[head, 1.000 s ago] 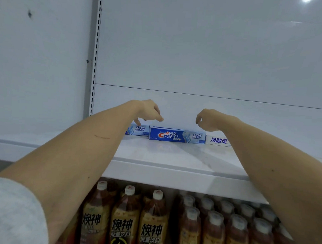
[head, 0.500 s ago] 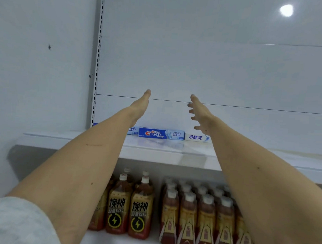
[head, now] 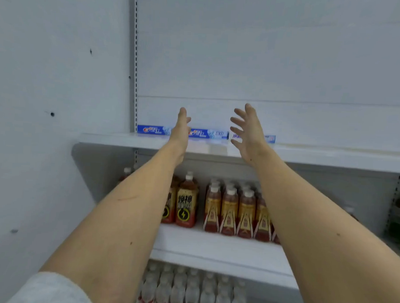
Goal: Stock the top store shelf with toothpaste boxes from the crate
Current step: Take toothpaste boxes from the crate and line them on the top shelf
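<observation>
Right now both my hands are raised in front of the top shelf [head: 331,157] and neither holds anything. My left hand [head: 181,130] is edge-on, its fingers straight and together, pointing up. My right hand [head: 246,132] has its fingers spread and relaxed, palm turned inward. Both hang in the air, clear of the boxes, as far as I can judge from this angle.

At the back of the top shelf, against the white rear panel, three toothpaste boxes lie on their long sides in one row, printed faces outward so a shopper could read them. The leftmost blue Crest box [head: 153,129] sits by the slotted upright [head: 136,63]. The second blue Crest box [head: 209,134] follows it; my left hand hides where the two ends meet. The white box [head: 269,138] comes third, mostly hidden behind my right hand.

To the right of that row the shelf is bare, so I judge the stocking is barely begun. The crate is not in view, so the next boxes must come from somewhere outside this view.

One shelf down stand dark energy-drink bottles [head: 186,201] and, beside them, orange-labelled bottles [head: 229,212]. Lower still are clear bottles [head: 188,290], blurred.
</observation>
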